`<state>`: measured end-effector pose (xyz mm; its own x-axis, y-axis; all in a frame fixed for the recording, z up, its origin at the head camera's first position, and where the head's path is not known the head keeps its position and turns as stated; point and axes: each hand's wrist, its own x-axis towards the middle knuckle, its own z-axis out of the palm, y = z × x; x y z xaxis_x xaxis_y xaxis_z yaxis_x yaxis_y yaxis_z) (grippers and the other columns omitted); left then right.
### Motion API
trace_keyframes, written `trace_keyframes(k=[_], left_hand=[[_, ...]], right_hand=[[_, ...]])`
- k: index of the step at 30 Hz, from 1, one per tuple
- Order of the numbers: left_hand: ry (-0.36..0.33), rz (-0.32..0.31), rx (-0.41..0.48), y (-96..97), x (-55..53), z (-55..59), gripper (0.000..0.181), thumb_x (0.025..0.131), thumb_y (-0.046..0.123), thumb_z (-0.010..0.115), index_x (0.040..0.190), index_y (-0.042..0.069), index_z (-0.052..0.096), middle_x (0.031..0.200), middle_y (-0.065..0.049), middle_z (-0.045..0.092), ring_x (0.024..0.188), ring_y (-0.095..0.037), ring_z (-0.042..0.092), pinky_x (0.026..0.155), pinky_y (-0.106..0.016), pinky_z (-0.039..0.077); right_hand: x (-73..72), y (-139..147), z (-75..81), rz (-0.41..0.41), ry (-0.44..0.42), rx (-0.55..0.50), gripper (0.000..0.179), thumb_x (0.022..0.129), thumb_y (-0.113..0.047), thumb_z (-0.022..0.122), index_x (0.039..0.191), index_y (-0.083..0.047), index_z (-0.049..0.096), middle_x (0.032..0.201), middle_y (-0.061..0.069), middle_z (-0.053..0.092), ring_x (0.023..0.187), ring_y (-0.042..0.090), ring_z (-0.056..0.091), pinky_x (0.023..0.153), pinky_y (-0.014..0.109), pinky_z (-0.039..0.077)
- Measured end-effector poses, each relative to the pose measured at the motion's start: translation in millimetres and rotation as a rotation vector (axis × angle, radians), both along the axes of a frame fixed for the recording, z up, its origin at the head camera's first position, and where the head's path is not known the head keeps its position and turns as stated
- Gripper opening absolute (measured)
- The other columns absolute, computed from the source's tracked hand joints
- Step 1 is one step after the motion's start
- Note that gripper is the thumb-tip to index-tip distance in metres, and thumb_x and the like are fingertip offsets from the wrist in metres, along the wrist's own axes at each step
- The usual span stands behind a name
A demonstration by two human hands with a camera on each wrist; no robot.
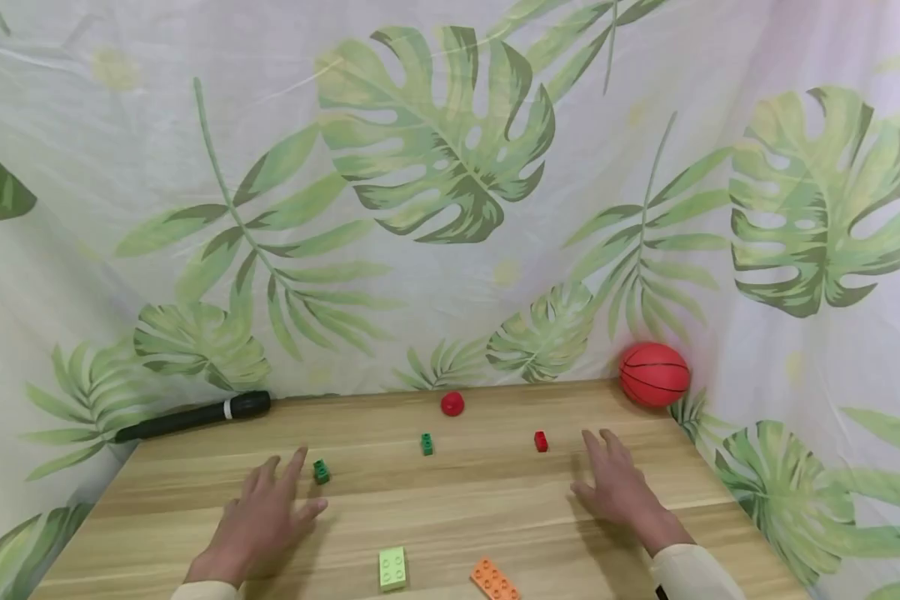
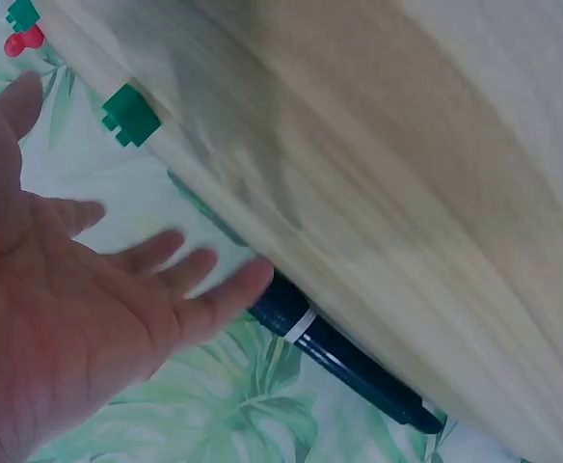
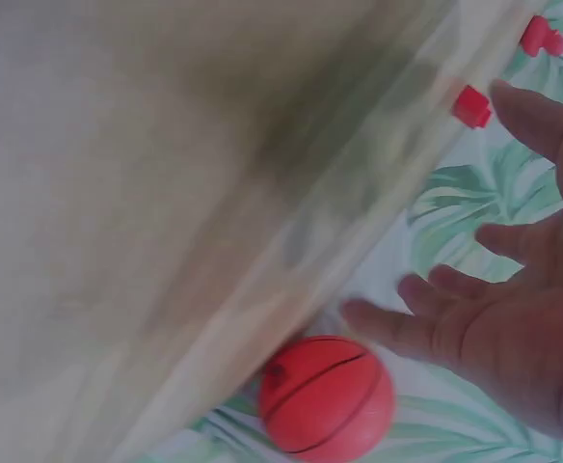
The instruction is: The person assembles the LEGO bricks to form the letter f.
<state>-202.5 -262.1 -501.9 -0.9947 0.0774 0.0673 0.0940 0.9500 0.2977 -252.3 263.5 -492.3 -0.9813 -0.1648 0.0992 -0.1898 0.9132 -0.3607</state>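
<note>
My left hand (image 1: 258, 518) hovers over the left of the table with fingers spread and nothing in it. Just right of its fingertips stands a dark green toy brick (image 1: 321, 472), also seen in the left wrist view as a green brick (image 2: 131, 116). On the other side my right hand (image 1: 621, 492) is held with fingers apart, holding nothing. A small red brick (image 1: 541, 441) lies left of its fingertips. Between the hands are a second green brick (image 1: 427, 443), a light green brick (image 1: 392, 569) and an orange brick (image 1: 494, 579) near the front.
A red ball with black lines (image 1: 654, 375) sits at the table's back right corner. At the back left lies a black baton-like object (image 1: 195, 417) with a white band. A small red rounded piece (image 1: 452, 404) is at the back middle. Leaf-patterned cloth (image 1: 435, 292) hangs behind the wooden table (image 1: 435, 508).
</note>
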Motion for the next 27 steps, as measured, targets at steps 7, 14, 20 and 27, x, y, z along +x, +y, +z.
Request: trace_keyframes(k=[7, 14, 20, 27], left_hand=[[-0.043, -0.027, 0.02, 4.8, -7.5, -2.9, 0.093, 0.097, 0.055, 0.074, 0.161, -0.003, 0.039, 0.144, -0.04, 0.055, 0.129, -0.066, 0.053, 0.092, -0.077, 0.051], [-0.031, -0.024, 0.011, 9.5, -20.9, -8.3, 0.079, 0.094, 0.051, 0.08, 0.144, -0.006, 0.059, 0.135, -0.034, 0.063, 0.12, -0.057, 0.06, 0.092, -0.074, 0.053], [0.001, -0.015, 0.059, 12.1, -35.2, -9.0, 0.076, 0.095, 0.038, 0.082, 0.151, -0.003, 0.053, 0.134, -0.036, 0.063, 0.119, -0.057, 0.062, 0.092, -0.071, 0.054], [-0.009, -0.011, 0.087, 10.6, -50.1, -10.8, 0.047, 0.095, 0.024, 0.082, 0.135, 0.003, 0.068, 0.109, -0.018, 0.069, 0.095, -0.034, 0.066, 0.07, -0.051, 0.056]], right_hand=[[-0.7, 20, -9.5, -0.029, -0.089, -0.005, 0.069, 0.086, -0.02, 0.088, 0.14, 0.009, 0.057, 0.136, 0.035, 0.056, 0.125, 0.056, 0.057, 0.107, 0.067, 0.049], [-2.3, 24, -11.5, -0.043, -0.118, 0.012, 0.051, 0.087, -0.021, 0.088, 0.127, 0.004, 0.067, 0.13, 0.029, 0.06, 0.123, 0.05, 0.059, 0.105, 0.064, 0.05], [-1.6, 22, -8.7, -0.048, -0.123, 0.01, 0.051, 0.087, -0.02, 0.088, 0.127, 0.004, 0.067, 0.13, 0.029, 0.059, 0.121, 0.05, 0.058, 0.104, 0.064, 0.051], [0.0, 22, -9.9, -0.047, -0.114, -0.011, 0.051, 0.086, -0.018, 0.089, 0.127, 0.004, 0.067, 0.128, 0.029, 0.058, 0.119, 0.049, 0.059, 0.103, 0.064, 0.051]])
